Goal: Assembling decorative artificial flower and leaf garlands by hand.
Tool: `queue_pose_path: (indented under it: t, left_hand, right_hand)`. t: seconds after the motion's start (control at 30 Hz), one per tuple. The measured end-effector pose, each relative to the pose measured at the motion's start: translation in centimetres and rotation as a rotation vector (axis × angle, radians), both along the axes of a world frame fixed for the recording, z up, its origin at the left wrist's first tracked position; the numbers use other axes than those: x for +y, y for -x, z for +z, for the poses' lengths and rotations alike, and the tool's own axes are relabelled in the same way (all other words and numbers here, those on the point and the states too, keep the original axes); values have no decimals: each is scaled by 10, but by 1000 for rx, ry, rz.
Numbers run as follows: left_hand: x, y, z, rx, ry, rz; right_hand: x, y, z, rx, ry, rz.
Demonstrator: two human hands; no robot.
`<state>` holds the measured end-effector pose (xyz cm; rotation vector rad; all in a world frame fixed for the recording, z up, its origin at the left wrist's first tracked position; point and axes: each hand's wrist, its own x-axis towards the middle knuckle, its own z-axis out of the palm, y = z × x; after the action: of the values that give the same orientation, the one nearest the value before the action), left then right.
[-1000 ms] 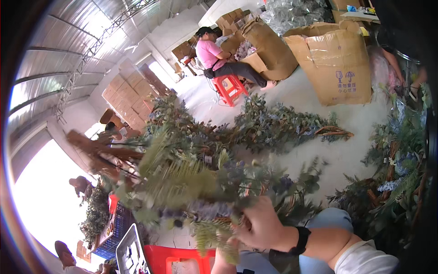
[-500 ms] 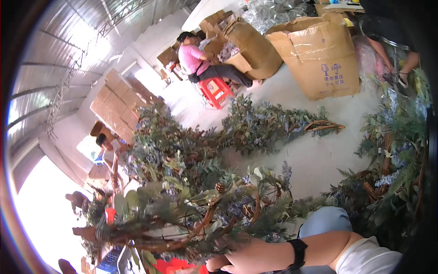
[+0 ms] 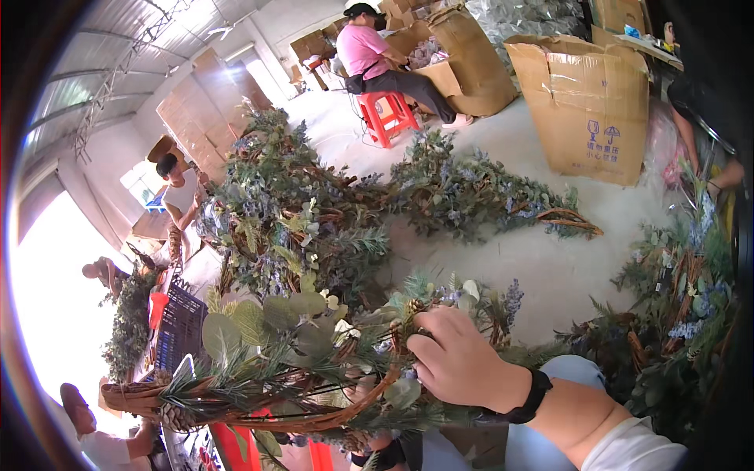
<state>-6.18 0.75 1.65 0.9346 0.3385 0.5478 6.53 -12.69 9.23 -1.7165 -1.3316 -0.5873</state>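
A twig wreath with eucalyptus leaves, pine needles and pine cones lies across the lower middle, close to me. My right hand, with a black band at its wrist, reaches in from the lower right. Its fingers are curled over the wreath's right side, beside a small pine cone. A larger pine cone sits at the wreath's left end. Below and behind the wreath, a bit of skin and a dark band show through the greenery; my left hand's fingers are hidden there.
Heaped garlands with blue flowers lie beyond, more greenery at right. A dark crate stands left. A person in pink sits on a red stool near a big carton. Other people are at left and far right.
My right hand has moved up from the wreath's lower side to the pine cone at its right. The wreath shows more steadily, and the view has shifted, bringing the crate into fuller sight.
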Motion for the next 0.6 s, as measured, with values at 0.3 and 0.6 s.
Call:
queue_pose_path:
  t: [0.3,0.6]
  left_hand:
    - [17,16,-11,-4,22,63]
    - [14,9,-23,-46,87,74]
  right_hand:
    - [-13,-7,17,-6,10,176]
    - [-12,5,27,-187,216,145]
